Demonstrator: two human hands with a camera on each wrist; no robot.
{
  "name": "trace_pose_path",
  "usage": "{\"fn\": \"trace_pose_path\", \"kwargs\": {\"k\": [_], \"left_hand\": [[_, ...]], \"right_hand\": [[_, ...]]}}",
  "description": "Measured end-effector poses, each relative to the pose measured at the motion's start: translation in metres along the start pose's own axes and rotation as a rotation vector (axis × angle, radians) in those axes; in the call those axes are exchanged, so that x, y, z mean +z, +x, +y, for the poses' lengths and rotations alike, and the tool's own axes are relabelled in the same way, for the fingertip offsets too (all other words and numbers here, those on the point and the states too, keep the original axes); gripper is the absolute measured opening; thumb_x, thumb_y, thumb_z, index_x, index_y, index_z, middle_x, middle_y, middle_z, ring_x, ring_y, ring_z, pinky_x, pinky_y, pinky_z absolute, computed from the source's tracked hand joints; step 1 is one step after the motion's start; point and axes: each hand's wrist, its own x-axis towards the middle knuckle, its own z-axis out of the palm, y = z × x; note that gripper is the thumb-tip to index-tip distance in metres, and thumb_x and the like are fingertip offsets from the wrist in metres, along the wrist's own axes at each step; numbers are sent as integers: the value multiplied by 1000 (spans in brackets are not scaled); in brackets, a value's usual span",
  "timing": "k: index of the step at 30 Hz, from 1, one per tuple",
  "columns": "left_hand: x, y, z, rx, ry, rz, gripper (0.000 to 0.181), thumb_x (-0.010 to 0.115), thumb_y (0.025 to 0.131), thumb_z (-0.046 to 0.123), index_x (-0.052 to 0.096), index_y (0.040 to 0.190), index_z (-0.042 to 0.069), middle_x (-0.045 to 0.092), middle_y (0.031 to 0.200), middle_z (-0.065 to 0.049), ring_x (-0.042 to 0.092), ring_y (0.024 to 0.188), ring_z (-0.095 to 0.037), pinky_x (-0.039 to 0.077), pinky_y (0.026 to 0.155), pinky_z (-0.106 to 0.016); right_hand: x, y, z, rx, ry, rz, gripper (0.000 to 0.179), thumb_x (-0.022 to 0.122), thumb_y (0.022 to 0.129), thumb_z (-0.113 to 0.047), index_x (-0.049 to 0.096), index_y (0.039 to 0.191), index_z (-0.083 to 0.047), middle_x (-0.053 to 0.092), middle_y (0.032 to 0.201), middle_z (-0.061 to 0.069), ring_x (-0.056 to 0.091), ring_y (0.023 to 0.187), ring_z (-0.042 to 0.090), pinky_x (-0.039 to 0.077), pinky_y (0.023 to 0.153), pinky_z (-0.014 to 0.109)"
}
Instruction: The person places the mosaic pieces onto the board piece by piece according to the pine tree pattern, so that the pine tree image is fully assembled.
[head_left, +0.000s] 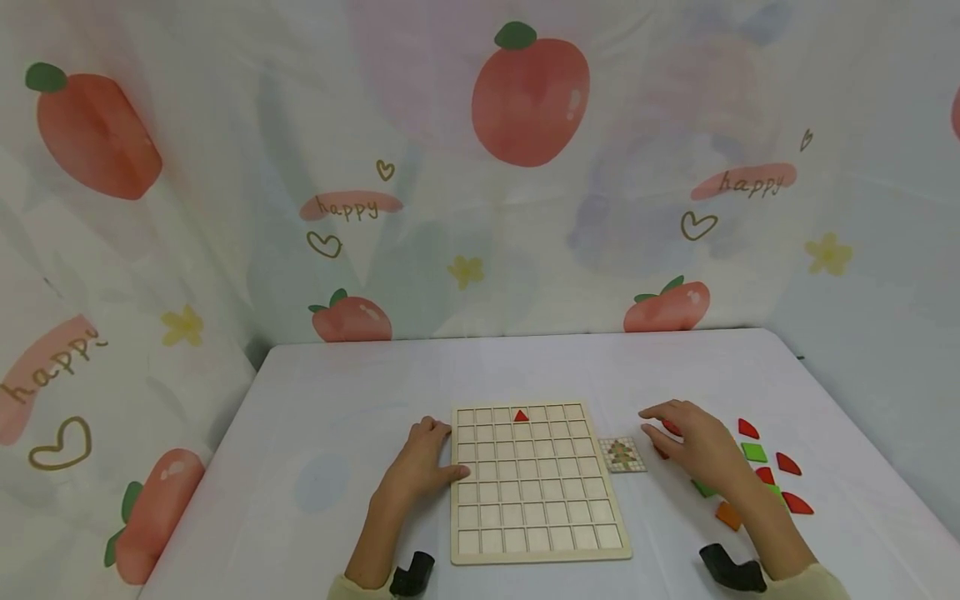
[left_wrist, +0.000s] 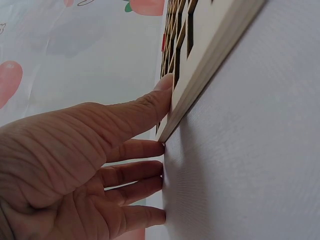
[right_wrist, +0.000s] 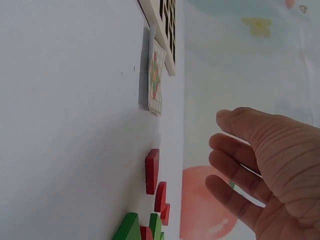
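A pale wooden grid board [head_left: 540,558] lies flat on the table, with one red triangle [head_left: 521,416] in its top row. My left hand [head_left: 416,460] is at the board's left side. Its thumb [left_wrist: 150,102] rests on the board's edge, while the other fingers extend straight and touch the tabletop. Over loose pieces on the right, my right hand [head_left: 701,442] hovers with relaxed, slightly bent fingers and nothing between them. Red pieces [right_wrist: 152,171] lie below it in the right wrist view. A small card with a tree pattern [head_left: 622,455] sits beside the board.
Around my right forearm lie several red rounded pieces [head_left: 789,464], a green square [head_left: 753,452] and an orange piece [head_left: 727,516]. Black wrist-worn devices [head_left: 731,571] show near both sleeves. A printed cloth backdrop [head_left: 540,275] stands behind the white table [head_left: 337,400].
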Motion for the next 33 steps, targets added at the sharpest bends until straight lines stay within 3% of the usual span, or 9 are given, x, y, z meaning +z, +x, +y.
{"fn": "trace_pose_path", "kwargs": {"k": [13,24,29,33], "left_hand": [[-1,0,0,-4,-8,2,65,87,83,25,59,133,-6,56,125,-19,51,125,-37,50,102,-51],[-2,0,0,-2,-8,-8,65,87,84,25,59,134,-6,56,125,-20,51,125,-37,51,102,-51],[-1,0,0,-7,-6,-13,67,87,83,26,58,135,-7,56,127,-20,51,126,-37,50,103,-51],[0,0,-1,-10,-9,-9,68,87,83,26,58,135,-7,55,127,-20,51,126,-37,50,103,-51]], "right_hand": [[-7,-23,20,131,31,-31,32,78,92,-22,73,118,-4,70,114,18,63,93,30,59,77,51],[-14,-35,43,206,-1,-46,37,79,90,-18,70,120,1,70,115,25,64,97,41,57,80,58],[-13,-35,51,242,-3,-87,38,80,89,-19,70,120,2,70,107,21,61,88,31,60,74,49],[-10,-35,55,248,-1,-96,37,81,89,-18,70,118,2,69,108,21,58,87,28,60,76,50]]}}
